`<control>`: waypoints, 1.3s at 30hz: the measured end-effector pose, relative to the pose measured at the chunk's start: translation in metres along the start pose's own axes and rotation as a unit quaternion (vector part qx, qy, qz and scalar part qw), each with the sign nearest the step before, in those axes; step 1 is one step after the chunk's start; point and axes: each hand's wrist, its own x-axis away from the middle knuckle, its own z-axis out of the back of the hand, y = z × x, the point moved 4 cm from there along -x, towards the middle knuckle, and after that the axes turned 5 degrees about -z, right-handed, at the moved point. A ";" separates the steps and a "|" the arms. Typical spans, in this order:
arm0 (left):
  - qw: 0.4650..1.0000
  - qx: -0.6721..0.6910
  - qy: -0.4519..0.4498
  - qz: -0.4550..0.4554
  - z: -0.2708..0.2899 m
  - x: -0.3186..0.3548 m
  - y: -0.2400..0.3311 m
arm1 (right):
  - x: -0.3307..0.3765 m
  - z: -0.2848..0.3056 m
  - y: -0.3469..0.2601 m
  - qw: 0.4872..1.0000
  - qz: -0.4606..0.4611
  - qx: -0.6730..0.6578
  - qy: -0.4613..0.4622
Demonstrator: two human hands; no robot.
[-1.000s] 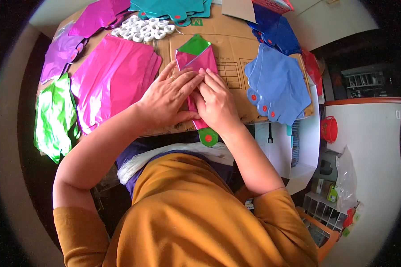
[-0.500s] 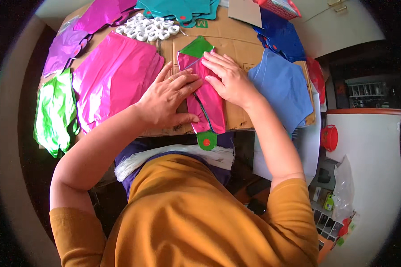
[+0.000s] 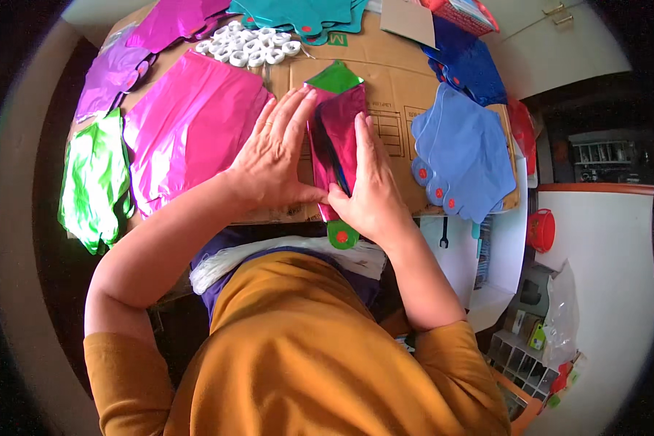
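A folded pink foil balloon [image 3: 339,138] with a green tip and a green round tab at its near end lies on a cardboard sheet [image 3: 385,80]. My left hand [image 3: 272,156] lies flat with fingers spread along its left side. On the balloon's right side rests my right hand [image 3: 370,185], fingers pointing away from me. Both hands press and squeeze the balloon between them into a narrow strip. My thumbs meet at its near end.
A flat pink foil balloon [image 3: 189,127] lies left of my hands, with green [image 3: 91,182] and purple [image 3: 112,73] ones further left. Blue balloons [image 3: 461,156] are stacked on the right, teal ones [image 3: 305,11] at the far edge. Several white rings [image 3: 251,43] sit beside them.
My right hand has come back from the balloon's far right edge to lie along its right side. The balloon is now folded narrower between both hands.
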 end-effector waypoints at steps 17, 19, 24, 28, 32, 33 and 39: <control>0.989 -0.102 -0.104 -0.012 -0.017 -0.002 -0.006 | -0.018 0.023 0.069 0.966 -0.183 -0.150 0.107; 0.988 -0.118 -0.101 -0.026 -0.017 0.000 -0.007 | -0.019 0.024 0.066 0.964 -0.191 -0.159 0.092; 0.986 -0.108 -0.125 -0.024 -0.019 -0.003 -0.006 | -0.017 0.021 0.072 0.946 -0.219 -0.226 0.075; 0.984 -0.119 -0.124 -0.036 -0.018 -0.006 -0.006 | -0.018 0.019 0.077 0.943 -0.210 -0.248 0.072; 0.985 -0.120 -0.111 -0.048 -0.018 -0.006 -0.006 | -0.018 0.022 0.075 0.936 -0.208 -0.276 0.060; 0.985 -0.123 -0.116 -0.044 -0.017 -0.006 -0.006 | -0.018 0.024 0.071 0.931 -0.205 -0.294 0.069; 0.981 -0.131 -0.135 -0.044 -0.016 -0.012 -0.003 | -0.019 0.044 0.060 0.933 -0.246 -0.255 0.054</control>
